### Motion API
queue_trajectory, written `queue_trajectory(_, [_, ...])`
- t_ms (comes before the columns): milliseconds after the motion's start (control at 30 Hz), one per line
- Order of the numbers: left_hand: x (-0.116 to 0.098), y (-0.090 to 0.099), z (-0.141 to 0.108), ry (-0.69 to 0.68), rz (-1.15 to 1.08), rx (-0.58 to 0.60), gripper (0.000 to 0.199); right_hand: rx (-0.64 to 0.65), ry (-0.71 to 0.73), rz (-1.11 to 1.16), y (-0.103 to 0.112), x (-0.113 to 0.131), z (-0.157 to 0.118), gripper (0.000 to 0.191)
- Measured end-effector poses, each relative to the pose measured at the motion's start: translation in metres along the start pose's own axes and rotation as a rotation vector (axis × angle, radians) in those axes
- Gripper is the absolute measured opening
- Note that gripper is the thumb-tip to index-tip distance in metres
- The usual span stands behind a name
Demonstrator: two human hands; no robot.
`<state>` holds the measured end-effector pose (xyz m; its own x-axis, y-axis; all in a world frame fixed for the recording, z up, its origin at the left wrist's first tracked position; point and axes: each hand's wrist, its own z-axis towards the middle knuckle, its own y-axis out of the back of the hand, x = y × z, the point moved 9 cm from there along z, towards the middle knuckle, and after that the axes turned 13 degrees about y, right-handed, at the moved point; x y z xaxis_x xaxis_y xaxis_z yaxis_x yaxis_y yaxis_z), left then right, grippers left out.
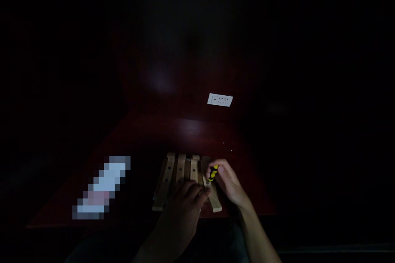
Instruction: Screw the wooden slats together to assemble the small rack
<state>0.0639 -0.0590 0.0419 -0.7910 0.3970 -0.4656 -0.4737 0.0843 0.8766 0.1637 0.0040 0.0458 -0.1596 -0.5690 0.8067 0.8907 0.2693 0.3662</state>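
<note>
A set of pale wooden slats (159, 202) with dark round fastener heads lies on the dark red table, several strips side by side over brown crosspieces. My left hand (184, 205) is bent over the middle slats, its fingertips pressed on the wood near the rightmost slat (215, 203). In my right hand (227, 178) is a screwdriver with a stubby yellow and black handle (212, 172), the fingers wrapped round it. Its lower end stands over a dark screw head (207, 183) on that rightmost slat. My left hand hides parts of the middle slats.
A bright pixelated rectangle (103, 185) lies left on the dark red tabletop (132, 139). Two tiny pale bits, one a small speck (231, 151), lie beyond my right hand. A white socket plate (220, 100) is on the upright back panel. The surroundings are very dark.
</note>
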Motion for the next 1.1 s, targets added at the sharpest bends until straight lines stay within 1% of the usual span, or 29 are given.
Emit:
queue_trajectory(33, [-0.001,0.001,0.000,-0.004,0.002,0.004,0.045,-0.059,0.035,0.032,0.007,0.006,0.000,0.033])
queue_trajectory(100, [-0.001,0.002,0.000,-0.002,0.015,0.014,0.045,-0.106,0.057,0.038,0.017,0.014,0.000,0.027])
queue_trajectory(300, [-0.001,0.002,0.000,0.008,0.031,0.031,0.046,-0.037,0.078,-0.154,0.028,0.033,0.004,0.031])
queue_trajectory(367, [-0.001,0.002,0.000,-0.004,0.026,0.022,0.048,-0.061,0.080,-0.186,0.033,0.035,0.002,0.030])
queue_trajectory(500, [-0.002,0.006,-0.001,-0.004,0.006,-0.005,0.049,-0.152,0.117,-0.237,0.046,0.037,-0.003,0.024])
queue_trajectory(600, [-0.004,0.010,-0.002,0.004,0.005,-0.018,0.047,-0.168,0.161,-0.263,0.049,0.043,-0.004,0.022])
queue_trajectory(700, [-0.005,0.012,-0.002,-0.004,0.021,-0.033,0.047,-0.144,0.198,-0.283,0.047,0.052,-0.005,0.026])
queue_trajectory(833, [-0.005,0.012,-0.001,-0.025,0.029,-0.040,0.046,-0.076,0.216,-0.339,0.042,0.067,-0.007,0.029])
queue_trajectory(1000, [-0.007,0.014,0.000,-0.019,0.041,-0.025,0.044,0.027,0.183,-0.411,0.041,0.081,-0.001,0.027])
queue_trajectory(1100, [-0.007,0.012,0.000,-0.005,0.068,-0.042,0.047,0.064,0.165,-0.443,0.044,0.087,0.003,0.025])
